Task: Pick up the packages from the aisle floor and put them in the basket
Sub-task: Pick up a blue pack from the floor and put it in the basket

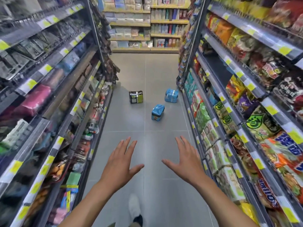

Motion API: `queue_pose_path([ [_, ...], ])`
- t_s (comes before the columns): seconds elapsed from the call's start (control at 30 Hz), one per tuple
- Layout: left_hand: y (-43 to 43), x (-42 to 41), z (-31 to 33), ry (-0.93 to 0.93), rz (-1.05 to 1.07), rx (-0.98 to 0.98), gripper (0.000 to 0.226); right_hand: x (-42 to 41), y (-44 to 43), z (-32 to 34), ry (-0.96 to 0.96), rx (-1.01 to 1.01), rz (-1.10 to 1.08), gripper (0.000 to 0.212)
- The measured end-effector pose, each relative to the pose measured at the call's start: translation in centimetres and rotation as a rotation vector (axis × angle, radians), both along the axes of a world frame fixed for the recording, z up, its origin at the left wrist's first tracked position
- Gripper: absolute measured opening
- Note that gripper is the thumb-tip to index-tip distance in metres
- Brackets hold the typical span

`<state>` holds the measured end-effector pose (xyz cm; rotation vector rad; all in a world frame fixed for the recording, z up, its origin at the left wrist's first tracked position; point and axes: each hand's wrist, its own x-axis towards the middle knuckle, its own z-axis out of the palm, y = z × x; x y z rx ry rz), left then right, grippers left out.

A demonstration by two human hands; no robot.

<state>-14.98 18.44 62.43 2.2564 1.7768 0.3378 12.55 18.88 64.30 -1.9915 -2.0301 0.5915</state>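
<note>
Both bare arms reach forward and down over a grey aisle floor [147, 71], palms down. The left hand [120, 159] and right hand [183, 158] each have a wide grip, with fingers straight and spread, thumbs pointing in toward each other, holding nothing. Three packages lie on the floor well ahead of the hands: a green and black pack [136, 97] on the left, a blue pack [157, 113] nearest in the middle, and a second blue pack [171, 95] just beside the right shelves [213, 112], while a white shoe [134, 205] shows between the forearms.
</note>
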Motion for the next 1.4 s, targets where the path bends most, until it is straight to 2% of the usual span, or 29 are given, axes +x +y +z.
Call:
queue_pose_path([
  [0.27, 17.2, -0.6, -1.2, -0.023, -0.010, -0.028, 0.093, -0.2, 16.3, -0.5, -0.042, -0.010, -0.039, 0.105],
  [0.43, 27.9, -0.4, -1.0, 0.028, -0.083, -0.030, 0.092, -0.2, 25.1, 0.1, -0.081, 0.005, -0.061, 0.104],
  [0.83, 48.6, 6.8, -2.5, 0.017, -0.156, -0.062, 0.092, 6.0, 44.3, -2.0, -0.085, -0.036, -0.109, 0.107],
  [1.2, 65.7, 13.9, -4.2, 0.020, 0.003, -0.177, 0.092, 14.7, 65.6, -4.1, -0.139, -0.096, 0.005, 0.108],
  [1.4, 72.5, 14.5, -6.2, -0.169, 0.158, -0.298, 0.092, 15.1, 75.8, -5.0, -0.180, -0.109, 0.114, 0.106],
])
